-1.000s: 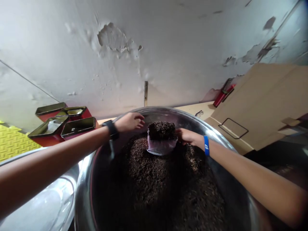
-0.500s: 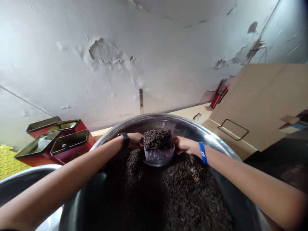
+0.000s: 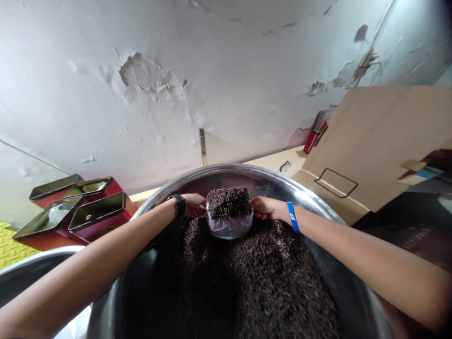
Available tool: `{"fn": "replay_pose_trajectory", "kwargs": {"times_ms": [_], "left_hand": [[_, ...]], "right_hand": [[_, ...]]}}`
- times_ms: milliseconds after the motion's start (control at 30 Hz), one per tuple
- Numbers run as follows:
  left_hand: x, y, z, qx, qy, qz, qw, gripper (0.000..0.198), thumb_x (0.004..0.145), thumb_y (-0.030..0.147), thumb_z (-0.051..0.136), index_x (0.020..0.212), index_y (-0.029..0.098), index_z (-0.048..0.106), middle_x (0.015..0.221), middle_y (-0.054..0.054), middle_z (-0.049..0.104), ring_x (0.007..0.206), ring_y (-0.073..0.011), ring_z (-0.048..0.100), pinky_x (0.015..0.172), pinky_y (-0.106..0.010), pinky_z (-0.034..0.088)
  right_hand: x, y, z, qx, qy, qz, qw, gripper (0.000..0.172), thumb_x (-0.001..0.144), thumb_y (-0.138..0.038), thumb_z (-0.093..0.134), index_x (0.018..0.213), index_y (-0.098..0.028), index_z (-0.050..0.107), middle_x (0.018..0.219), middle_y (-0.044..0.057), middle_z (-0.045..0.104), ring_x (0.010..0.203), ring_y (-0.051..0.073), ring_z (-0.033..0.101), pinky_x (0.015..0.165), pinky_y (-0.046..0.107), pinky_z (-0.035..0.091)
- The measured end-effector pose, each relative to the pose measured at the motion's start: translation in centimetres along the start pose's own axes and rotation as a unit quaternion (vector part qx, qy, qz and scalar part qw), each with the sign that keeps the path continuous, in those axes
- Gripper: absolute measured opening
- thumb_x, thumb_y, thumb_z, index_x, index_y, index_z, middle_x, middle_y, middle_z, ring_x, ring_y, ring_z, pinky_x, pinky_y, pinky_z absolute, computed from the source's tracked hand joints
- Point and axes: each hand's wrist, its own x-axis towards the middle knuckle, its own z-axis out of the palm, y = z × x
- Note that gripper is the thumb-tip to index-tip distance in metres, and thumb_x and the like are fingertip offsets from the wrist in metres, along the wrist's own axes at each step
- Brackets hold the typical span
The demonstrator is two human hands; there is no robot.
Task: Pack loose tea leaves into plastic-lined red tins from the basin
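Note:
A clear plastic bag (image 3: 230,227) sits tilted within a large metal basin (image 3: 243,170), with a blocky heap of dark dried leaves, like loose tea (image 3: 229,201), at its opening. On the bag's left side, my left hand (image 3: 195,205) pinches its edge with bent fingers. My right hand (image 3: 264,208) grips the opposite edge, fingers closed. Below the bag, a mound of the same loose leaves (image 3: 286,282) fills much of the basin; its left part lies in dark shadow.
Several red tins (image 3: 99,212) with open tops stand at left, one holding a plastic bag. A second metal basin (image 3: 45,256) is at lower left. Right of the basin are a cardboard box (image 3: 381,141), eyeglasses (image 3: 285,166) and a red tin (image 3: 314,136). A peeling wall rises behind.
The whole view has shifted slightly. Both hands keep hold of the bag's sides, and their fingers now sit a little farther out at its edges.

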Motion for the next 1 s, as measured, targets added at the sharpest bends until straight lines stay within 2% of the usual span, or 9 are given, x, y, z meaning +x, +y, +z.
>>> {"fn": "replay_pose_trajectory", "kwargs": {"times_ms": [167, 333, 467, 567, 733, 833, 900, 1000], "left_hand": [[-0.5, 0.4, 0.2, -0.02, -0.016, -0.051, 0.998, 0.016, 0.062, 0.023, 0.06, 0.057, 0.016, 0.045, 0.05, 0.003, 0.049, 0.048, -0.0082, 0.046, 0.05, -0.018, 0.039], [-1.7, 0.4, 0.7, -0.025, -0.035, -0.055, 0.998, 0.015, 0.064, 0.028, 0.058, 0.066, 0.015, 0.052, 0.063, 0.0, 0.058, 0.062, -0.0129, 0.056, 0.064, -0.025, 0.045], [-2.1, 0.5, 0.9, -0.035, -0.034, -0.053, 0.997, 0.015, 0.065, 0.028, 0.057, 0.065, 0.015, 0.05, 0.06, 0.0, 0.057, 0.058, -0.0121, 0.054, 0.061, -0.026, 0.045], [-2.2, 0.6, 1.3, -0.057, -0.017, -0.035, 0.998, 0.016, 0.066, 0.027, 0.057, 0.063, 0.015, 0.046, 0.055, 0.002, 0.053, 0.052, -0.0093, 0.051, 0.057, -0.023, 0.043], [-3.1, 1.2, 2.2, -0.096, 0.037, 0.01, 0.995, 0.017, 0.072, 0.031, 0.053, 0.066, 0.017, 0.045, 0.053, 0.005, 0.05, 0.048, -0.0077, 0.048, 0.053, -0.02, 0.041], [-3.6, 1.6, 2.5, -0.112, 0.066, 0.053, 0.99, 0.019, 0.075, 0.035, 0.051, 0.069, 0.018, 0.047, 0.054, 0.005, 0.05, 0.047, -0.0082, 0.047, 0.05, -0.021, 0.04], [-4.1, 1.9, 2.8, -0.108, 0.087, 0.09, 0.986, 0.022, 0.076, 0.038, 0.049, 0.07, 0.017, 0.049, 0.056, 0.004, 0.05, 0.048, -0.0087, 0.047, 0.049, -0.022, 0.04], [-5.0, 2.5, 3.5, -0.08, 0.126, 0.143, 0.978, 0.021, 0.075, 0.036, 0.051, 0.069, 0.015, 0.05, 0.058, 0.002, 0.051, 0.048, -0.0086, 0.047, 0.048, -0.022, 0.039]], "right_hand": [[-0.1, 0.3, -0.1, -0.016, 0.009, -0.022, 1.0, 0.03, 0.086, -0.033, 0.047, 0.107, -0.013, 0.052, 0.102, 0.007, 0.056, 0.085, 0.015, 0.056, 0.072, 0.034, 0.048], [-0.4, 0.2, 0.1, -0.032, 0.007, -0.055, 0.998, 0.023, 0.087, -0.033, 0.046, 0.093, -0.013, 0.055, 0.083, 0.002, 0.057, 0.065, 0.008, 0.053, 0.057, 0.023, 0.047], [-0.6, 0.0, -0.2, -0.026, 0.005, -0.08, 0.996, 0.017, 0.084, -0.027, 0.049, 0.075, -0.013, 0.054, 0.056, -0.004, 0.048, 0.043, 0.004, 0.04, 0.039, 0.016, 0.033], [-1.0, -0.2, -0.7, -0.01, 0.003, -0.095, 0.995, 0.013, 0.078, -0.018, 0.049, 0.066, -0.014, 0.051, 0.045, -0.004, 0.042, 0.035, 0.003, 0.033, 0.033, 0.017, 0.023], [-1.9, -1.1, -1.5, 0.025, -0.012, -0.104, 0.994, 0.009, 0.073, -0.014, 0.047, 0.065, -0.015, 0.049, 0.046, -0.004, 0.043, 0.035, 0.004, 0.033, 0.032, 0.017, 0.02], [-3.0, -1.8, -2.1, 0.058, -0.015, -0.105, 0.993, 0.005, 0.073, -0.013, 0.047, 0.069, -0.016, 0.049, 0.05, -0.003, 0.045, 0.04, 0.004, 0.037, 0.033, 0.015, 0.02], [-4.0, -2.3, -2.5, 0.081, -0.016, -0.108, 0.991, 0.003, 0.074, -0.017, 0.048, 0.072, -0.016, 0.05, 0.058, -0.001, 0.05, 0.047, 0.005, 0.044, 0.035, 0.014, 0.025], [-5.1, -2.7, -2.8, 0.116, -0.018, -0.108, 0.987, 0.006, 0.078, -0.022, 0.049, 0.078, -0.017, 0.051, 0.074, 0.002, 0.056, 0.063, 0.009, 0.054, 0.046, 0.016, 0.04]]}}
